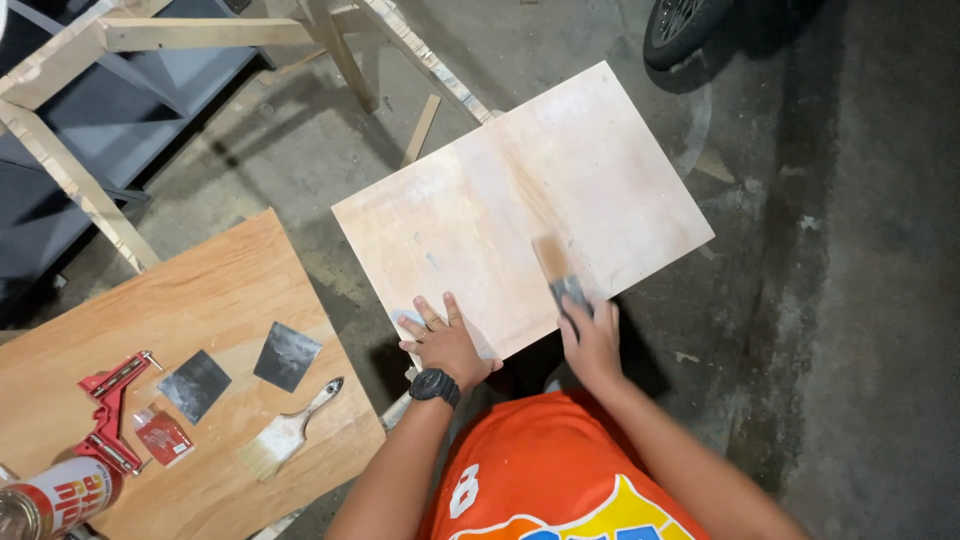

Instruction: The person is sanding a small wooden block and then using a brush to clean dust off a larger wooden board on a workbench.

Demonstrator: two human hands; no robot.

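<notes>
From the head camera, a pale plywood panel (522, 208) lies flat and skewed in front of the person, over a concrete floor (850, 300); what carries it is hidden beneath it. The left hand (447, 342), with a black watch at the wrist, lies spread and flat on the panel's near edge, gripping nothing. The right hand (592, 340) is closed around a small grey sanding pad (570, 293) pressed on the panel near that same edge; the pad is blurred. The panel looks thin, stiff and fairly light, with a smooth dusty face that would likely slide under pressure, so a flat palm near the edge seems the sound way to steady it, and lifting is best done by two opposite edges. To the left, a wooden tabletop (230, 290) carries two dark sandpaper squares (240, 370), a brush (287, 432), a red clamp (108, 405) and a can (55, 497).
</notes>
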